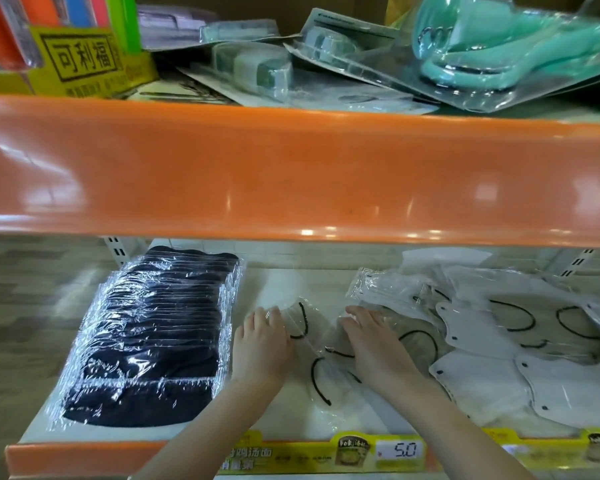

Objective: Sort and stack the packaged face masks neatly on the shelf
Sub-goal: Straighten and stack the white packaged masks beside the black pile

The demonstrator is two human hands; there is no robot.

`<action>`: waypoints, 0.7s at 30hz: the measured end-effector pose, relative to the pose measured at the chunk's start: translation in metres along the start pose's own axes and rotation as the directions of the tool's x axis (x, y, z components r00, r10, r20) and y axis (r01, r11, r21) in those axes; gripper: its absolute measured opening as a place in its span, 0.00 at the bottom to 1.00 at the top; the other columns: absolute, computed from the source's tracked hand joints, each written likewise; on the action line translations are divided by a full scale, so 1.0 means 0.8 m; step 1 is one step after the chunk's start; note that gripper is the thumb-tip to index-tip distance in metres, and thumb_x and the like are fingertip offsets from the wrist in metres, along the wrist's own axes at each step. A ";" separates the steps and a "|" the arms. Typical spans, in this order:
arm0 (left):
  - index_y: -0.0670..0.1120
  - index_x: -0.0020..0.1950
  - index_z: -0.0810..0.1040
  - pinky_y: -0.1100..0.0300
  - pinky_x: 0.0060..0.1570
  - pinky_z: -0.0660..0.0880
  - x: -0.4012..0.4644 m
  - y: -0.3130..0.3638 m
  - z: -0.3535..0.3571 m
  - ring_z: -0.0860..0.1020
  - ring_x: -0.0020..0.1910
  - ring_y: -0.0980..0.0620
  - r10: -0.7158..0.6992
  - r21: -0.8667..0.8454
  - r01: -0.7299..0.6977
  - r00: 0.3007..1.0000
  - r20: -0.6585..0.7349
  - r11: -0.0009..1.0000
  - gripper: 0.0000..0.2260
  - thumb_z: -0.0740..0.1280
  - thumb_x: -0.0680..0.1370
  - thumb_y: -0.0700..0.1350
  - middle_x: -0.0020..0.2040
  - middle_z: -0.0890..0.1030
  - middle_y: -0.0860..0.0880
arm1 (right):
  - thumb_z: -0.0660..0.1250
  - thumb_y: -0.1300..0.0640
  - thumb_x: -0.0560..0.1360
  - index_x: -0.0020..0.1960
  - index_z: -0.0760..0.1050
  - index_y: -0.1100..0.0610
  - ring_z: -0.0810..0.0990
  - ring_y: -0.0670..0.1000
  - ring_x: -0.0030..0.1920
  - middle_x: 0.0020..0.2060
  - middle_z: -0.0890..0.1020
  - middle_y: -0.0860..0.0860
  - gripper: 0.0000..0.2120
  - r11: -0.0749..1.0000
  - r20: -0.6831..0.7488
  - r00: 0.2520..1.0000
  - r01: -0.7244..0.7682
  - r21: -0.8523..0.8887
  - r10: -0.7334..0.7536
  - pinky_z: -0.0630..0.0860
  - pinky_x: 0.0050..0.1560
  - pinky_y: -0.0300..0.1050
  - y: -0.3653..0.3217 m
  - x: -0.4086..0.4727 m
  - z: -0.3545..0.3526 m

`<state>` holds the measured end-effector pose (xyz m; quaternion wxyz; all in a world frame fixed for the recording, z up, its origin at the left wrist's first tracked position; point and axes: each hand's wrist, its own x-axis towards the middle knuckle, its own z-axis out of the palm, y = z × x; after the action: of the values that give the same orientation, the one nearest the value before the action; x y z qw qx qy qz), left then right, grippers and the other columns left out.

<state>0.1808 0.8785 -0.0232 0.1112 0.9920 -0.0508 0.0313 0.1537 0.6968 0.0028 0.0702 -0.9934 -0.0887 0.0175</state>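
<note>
Pale shelf board (pixel 326 278) under orange lip (pixel 291 174). Black mask stack (pixel 149 337) at nine o'clock, loose white masks (pixel 499 341) at three. Left hand (pixel 262 344), right hand (pixel 374 344), fingers straight, pressed flat on clear-wrapped white mask pack (pixel 312 355) at center.

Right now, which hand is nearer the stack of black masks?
Left. The left hand rests just right of the stack of black masks; the right hand lies farther right, by the white masks.

Bright overhead glare, perhaps slight motion blur
</note>
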 end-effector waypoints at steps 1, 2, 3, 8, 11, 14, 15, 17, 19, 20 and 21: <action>0.47 0.72 0.59 0.56 0.65 0.61 -0.003 0.003 -0.003 0.65 0.69 0.48 -0.013 -0.033 0.012 1.000 -0.007 0.999 0.19 0.51 0.82 0.47 0.69 0.68 0.49 | 0.58 0.68 0.76 0.72 0.63 0.55 0.56 0.52 0.73 0.74 0.57 0.49 0.25 1.000 -0.011 1.000 0.024 0.005 -0.024 0.61 0.69 0.45 -0.005 0.002 0.001; 0.47 0.73 0.58 0.56 0.66 0.61 -0.006 0.006 -0.006 0.64 0.69 0.49 -0.028 -0.067 0.027 1.000 -0.001 0.997 0.19 0.51 0.82 0.47 0.69 0.67 0.49 | 0.57 0.64 0.79 0.73 0.62 0.54 0.55 0.51 0.74 0.75 0.58 0.48 0.23 0.999 -0.011 0.999 0.050 0.021 -0.050 0.60 0.71 0.46 -0.012 0.005 0.002; 0.47 0.73 0.58 0.55 0.66 0.60 -0.009 0.009 -0.008 0.63 0.70 0.49 -0.049 -0.098 0.050 0.999 0.018 0.994 0.19 0.51 0.82 0.47 0.70 0.67 0.50 | 0.55 0.59 0.81 0.74 0.61 0.54 0.55 0.50 0.74 0.75 0.58 0.48 0.22 0.996 0.004 0.997 0.075 0.044 -0.075 0.57 0.72 0.45 -0.018 0.007 0.002; 0.44 0.74 0.56 0.53 0.67 0.59 -0.017 0.022 -0.020 0.60 0.71 0.45 -0.198 -0.220 0.221 0.973 0.119 0.950 0.24 0.55 0.79 0.48 0.71 0.66 0.46 | 0.58 0.47 0.79 0.77 0.53 0.55 0.52 0.51 0.75 0.76 0.53 0.51 0.30 0.996 0.130 0.988 0.086 0.004 -0.086 0.50 0.73 0.46 -0.044 0.010 0.015; 0.41 0.73 0.57 0.56 0.67 0.59 -0.019 0.027 -0.028 0.61 0.70 0.45 -0.183 -0.395 0.224 0.973 0.138 0.891 0.24 0.57 0.78 0.42 0.70 0.67 0.44 | 0.51 0.35 0.76 0.77 0.53 0.54 0.52 0.51 0.76 0.76 0.54 0.52 0.36 0.997 0.130 0.988 0.079 -0.013 -0.077 0.47 0.73 0.45 -0.049 0.010 0.025; 0.40 0.74 0.58 0.58 0.61 0.64 -0.016 0.030 -0.032 0.65 0.69 0.44 -0.243 -0.690 0.274 0.959 0.145 0.670 0.25 0.59 0.76 0.37 0.69 0.69 0.41 | 0.44 0.31 0.70 0.75 0.57 0.52 0.57 0.51 0.74 0.74 0.61 0.51 0.39 0.998 0.091 0.994 0.059 -0.013 -0.058 0.52 0.72 0.46 -0.052 0.010 0.028; 0.40 0.75 0.56 0.56 0.63 0.63 -0.013 0.030 -0.031 0.64 0.69 0.43 -0.293 -0.749 0.302 0.944 0.149 0.590 0.27 0.60 0.76 0.35 0.70 0.66 0.40 | 0.49 0.33 0.73 0.73 0.59 0.53 0.60 0.52 0.72 0.71 0.64 0.50 0.35 0.998 0.080 0.995 0.055 -0.016 -0.054 0.56 0.70 0.46 -0.053 0.010 0.027; 0.39 0.76 0.51 0.53 0.68 0.62 -0.007 0.029 -0.027 0.63 0.70 0.41 -0.376 -0.821 0.356 0.907 0.188 0.447 0.31 0.62 0.76 0.34 0.71 0.61 0.39 | 0.57 0.38 0.76 0.69 0.62 0.54 0.65 0.52 0.67 0.65 0.69 0.50 0.27 0.998 0.049 0.997 0.055 -0.020 -0.053 0.61 0.64 0.46 -0.059 0.011 0.022; 0.39 0.76 0.51 0.50 0.66 0.66 -0.001 0.026 -0.021 0.67 0.66 0.40 -0.434 -0.858 0.406 0.866 0.250 0.316 0.34 0.66 0.75 0.36 0.70 0.63 0.38 | 0.60 0.43 0.77 0.68 0.62 0.55 0.67 0.53 0.65 0.62 0.70 0.51 0.24 0.998 0.032 0.998 0.047 -0.050 -0.046 0.62 0.61 0.47 -0.064 0.014 0.019; 0.39 0.76 0.52 0.51 0.62 0.68 0.000 0.024 -0.020 0.68 0.64 0.40 -0.455 -0.866 0.424 0.847 0.275 0.265 0.35 0.68 0.74 0.36 0.69 0.64 0.37 | 0.60 0.45 0.78 0.68 0.61 0.55 0.67 0.54 0.65 0.62 0.69 0.51 0.24 0.997 0.026 0.999 0.039 -0.064 -0.038 0.63 0.61 0.47 -0.065 0.015 0.017; 0.39 0.76 0.53 0.53 0.57 0.70 0.001 0.023 -0.018 0.70 0.62 0.41 -0.468 -0.873 0.433 0.834 0.293 0.224 0.35 0.69 0.74 0.37 0.68 0.65 0.38 | 0.60 0.46 0.78 0.69 0.61 0.55 0.67 0.54 0.65 0.63 0.69 0.51 0.23 0.997 0.016 0.999 0.029 -0.067 -0.028 0.63 0.61 0.48 -0.066 0.015 0.015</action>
<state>0.1785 0.8639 -0.0051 0.6448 0.7286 0.2303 -0.0196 0.1558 0.7523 -0.0017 0.0364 -0.9937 -0.1038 0.0212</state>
